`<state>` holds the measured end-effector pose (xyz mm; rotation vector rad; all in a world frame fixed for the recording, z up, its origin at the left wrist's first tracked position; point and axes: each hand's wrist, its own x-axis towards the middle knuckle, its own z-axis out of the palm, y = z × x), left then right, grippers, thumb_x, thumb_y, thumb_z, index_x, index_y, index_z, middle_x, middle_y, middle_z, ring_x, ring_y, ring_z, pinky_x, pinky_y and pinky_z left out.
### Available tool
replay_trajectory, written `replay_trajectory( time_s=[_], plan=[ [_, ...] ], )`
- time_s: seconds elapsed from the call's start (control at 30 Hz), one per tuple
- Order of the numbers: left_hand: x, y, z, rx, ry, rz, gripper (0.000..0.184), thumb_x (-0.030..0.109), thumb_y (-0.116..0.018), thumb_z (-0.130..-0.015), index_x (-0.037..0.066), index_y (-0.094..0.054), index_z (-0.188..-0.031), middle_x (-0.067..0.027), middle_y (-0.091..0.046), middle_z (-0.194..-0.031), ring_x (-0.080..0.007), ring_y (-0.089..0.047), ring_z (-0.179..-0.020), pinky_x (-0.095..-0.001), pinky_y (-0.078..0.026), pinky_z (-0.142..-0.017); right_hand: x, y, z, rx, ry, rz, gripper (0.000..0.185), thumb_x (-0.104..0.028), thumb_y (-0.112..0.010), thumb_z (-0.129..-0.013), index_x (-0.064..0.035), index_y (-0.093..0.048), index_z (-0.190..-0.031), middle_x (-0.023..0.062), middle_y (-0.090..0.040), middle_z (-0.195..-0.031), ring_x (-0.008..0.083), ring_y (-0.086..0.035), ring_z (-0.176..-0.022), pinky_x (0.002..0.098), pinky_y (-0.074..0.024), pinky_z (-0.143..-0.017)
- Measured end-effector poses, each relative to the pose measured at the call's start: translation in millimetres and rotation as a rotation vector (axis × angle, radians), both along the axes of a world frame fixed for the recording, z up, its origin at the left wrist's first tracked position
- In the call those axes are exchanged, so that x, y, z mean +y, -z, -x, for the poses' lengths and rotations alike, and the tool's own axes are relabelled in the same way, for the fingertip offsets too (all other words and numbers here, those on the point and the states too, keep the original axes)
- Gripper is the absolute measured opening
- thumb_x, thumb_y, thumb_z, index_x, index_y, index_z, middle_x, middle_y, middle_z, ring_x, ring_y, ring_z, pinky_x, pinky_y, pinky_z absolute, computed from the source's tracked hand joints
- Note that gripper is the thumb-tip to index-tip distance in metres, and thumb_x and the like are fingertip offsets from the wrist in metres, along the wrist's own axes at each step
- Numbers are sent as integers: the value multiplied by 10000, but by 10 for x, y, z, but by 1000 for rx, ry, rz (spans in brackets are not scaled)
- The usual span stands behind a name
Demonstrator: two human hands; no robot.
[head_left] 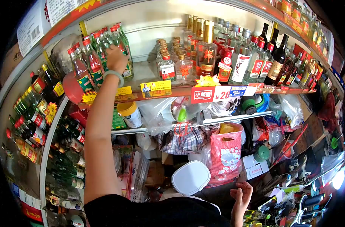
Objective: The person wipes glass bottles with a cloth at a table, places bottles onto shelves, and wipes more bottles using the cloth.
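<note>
My left hand [117, 59], with a pale green bangle at the wrist, reaches up to the shelf. Its curled fingers are at a red-capped green glass liquor bottle [128, 71] in a cluster; the exact grip is partly hidden. Left of the hand stand clear red-capped bottles with green labels [83, 77]. My right hand [242, 197] is low, in front of the lower shelving, its fingers loosely bent and apart, holding nothing. Above it hangs or stands a red checked bag with a cartoon cat [226, 155]. A white oval lid [190, 178] lies to its left.
Along the shelf edge [184, 99] run price tags, including a 20 yuan sign [223, 94]. Small liquor bottles [167, 67], a gold-capped bottle [206, 51] and dark wine bottles [277, 60] fill the right side. More bottles [38, 102] crowd the left shelves.
</note>
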<state>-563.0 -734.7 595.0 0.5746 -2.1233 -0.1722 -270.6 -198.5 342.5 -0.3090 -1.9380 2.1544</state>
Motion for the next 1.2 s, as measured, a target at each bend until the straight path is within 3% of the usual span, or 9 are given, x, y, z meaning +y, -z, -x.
replay_trajectory(
  time_s=[0.37, 0.47, 0.5, 0.57, 0.77, 0.97, 1.1, 1.13, 1.2],
  plan=[
    [-312, 181, 196, 38, 26, 76, 908, 175, -827, -694, -112, -256, -1340, -305, -459, -1237, -421, -541, -1105, -419, -493, -919, 73, 50, -121, -20, 22, 3, 266, -62, -508, -948, -37, -469, -1210, 79, -593, -1035, 131, -610, -774, 262, -524, -698],
    [-349, 236, 278, 5, -251, 352, 625, 225, -639, -833, -130, -393, -1285, -236, -569, -1124, -356, -590, -1032, -409, -509, -855, 64, 18, -158, -44, 19, 40, 214, -67, -517, -952, -34, -508, -1164, 66, -601, -1008, 120, -597, -785, 264, -516, -708],
    [-561, 237, 370, -217, -340, 581, 542, 239, -546, -872, -116, -442, -1268, -208, -624, -1066, -329, -629, -929, -427, -527, -809, 111, 74, -197, -69, 43, 62, 194, -70, -521, -954, -29, -523, -1143, 64, -601, -1008, 119, -593, -792, 267, -514, -715],
    [-340, 362, 293, -96, -274, 662, 533, 240, -561, -870, -107, -447, -1258, -204, -623, -1070, -326, -626, -937, -420, -527, -807, 259, 361, -57, -35, -135, -79, 193, -129, -556, -958, -28, -547, -1123, 70, -619, -1024, 137, -620, -822, 275, -523, -748],
    [419, 575, -254, 363, 115, 647, 507, 245, -606, -865, -81, -463, -1227, -194, -619, -1083, -317, -616, -958, -396, -526, -802, 341, 567, -928, -79, 133, -1, 182, -133, -542, -975, -4, -549, -1103, 63, -600, -1025, 125, -584, -918, 278, -502, -820],
    [1213, 1057, -734, 581, 366, 607, 484, 249, -650, -860, -54, -478, -1196, -184, -615, -1097, -308, -606, -980, -373, -525, -797, 637, 1240, -1573, -104, 803, -23, 123, -90, -536, -957, -29, -567, -1060, -4, -531, -866, 66, -493, -739, 216, -451, -670],
    [1624, 1369, -1087, 652, 456, 662, 471, 252, -680, -857, -37, -489, -1176, -177, -613, -1105, -302, -600, -995, -358, -525, -794, 1590, 1847, -2427, -193, 1486, -436, 250, -92, -566, -914, -41, -447, -1128, 35, -479, -918, 78, -471, -684, 216, -459, -514],
    [1682, 1429, -1153, 659, 475, 675, 468, 252, -688, -856, -33, -491, -1171, -175, -612, -1108, -301, -598, -998, -354, -525, -793, 1653, 1863, -2469, -170, 1509, -292, 319, -79, -637, -858, 2, -465, -1115, 34, -463, -932, 117, -462, -815, 277, -430, -760],
    [1818, 1552, -1231, 678, 534, 708, 462, 254, -702, -854, -24, -496, -1160, -171, -611, -1112, -298, -595, -1006, -346, -525, -791, 2164, 1733, -2623, -340, 1614, -688, 633, -159, -755, -771, 70, -412, -1252, 141, -500, -1099, 201, -501, -936, 326, -455, -818]
  ],
)
